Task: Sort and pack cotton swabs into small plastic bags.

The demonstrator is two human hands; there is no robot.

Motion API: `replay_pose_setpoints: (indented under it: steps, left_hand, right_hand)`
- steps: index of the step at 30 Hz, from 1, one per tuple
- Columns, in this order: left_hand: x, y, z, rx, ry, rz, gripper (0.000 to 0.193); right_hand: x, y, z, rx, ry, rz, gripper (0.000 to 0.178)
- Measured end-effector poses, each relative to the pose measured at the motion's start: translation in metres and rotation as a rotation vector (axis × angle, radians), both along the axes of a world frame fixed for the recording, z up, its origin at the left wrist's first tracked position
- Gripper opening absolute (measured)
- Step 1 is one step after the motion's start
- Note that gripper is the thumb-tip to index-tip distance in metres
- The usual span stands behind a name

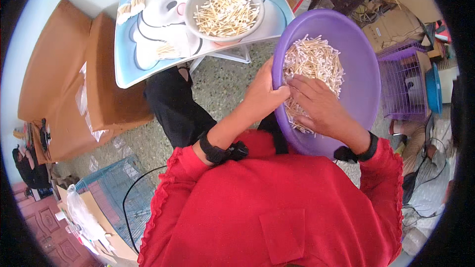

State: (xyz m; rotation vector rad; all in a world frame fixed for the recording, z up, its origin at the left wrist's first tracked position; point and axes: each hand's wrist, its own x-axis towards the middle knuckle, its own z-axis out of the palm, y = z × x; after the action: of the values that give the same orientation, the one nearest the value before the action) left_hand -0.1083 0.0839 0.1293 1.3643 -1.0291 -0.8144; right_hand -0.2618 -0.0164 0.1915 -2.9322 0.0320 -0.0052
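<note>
Swabs (316, 64), long axes pointing diff. ways, R hand (324, 109) atop

And here we are in what looks like a home: cartoon-print folding desk (277, 19) at eleven o'clock, purple wire cage (402, 89) at three, blue wire cage (111, 185) at eight, speckled floor (217, 79) underfoot!

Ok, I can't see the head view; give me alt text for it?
A person's right hand reaches into a heap of cotton swabs in a large purple basin, while the left hand is at its rim. Beyond, more swabs fill a pale bowl on a cartoon-printed table.
</note>
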Motion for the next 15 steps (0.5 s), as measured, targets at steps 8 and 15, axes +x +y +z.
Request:
replay_pose_setpoints:
  steps: [8, 15]
  left_hand:
    - [-0.001, 0.004, -0.009, -0.028, 0.065, 0.102, 0.061]
    - [-0.001, 0.0, -0.016, -0.056, -0.038, 0.07, 0.063]
  right_hand:
    - [-0.011, 0.011, -0.032, -0.079, 0.137, -0.028, 0.067]
    - [-0.033, 0.023, -0.035, -0.208, 0.205, -0.132, 0.074]
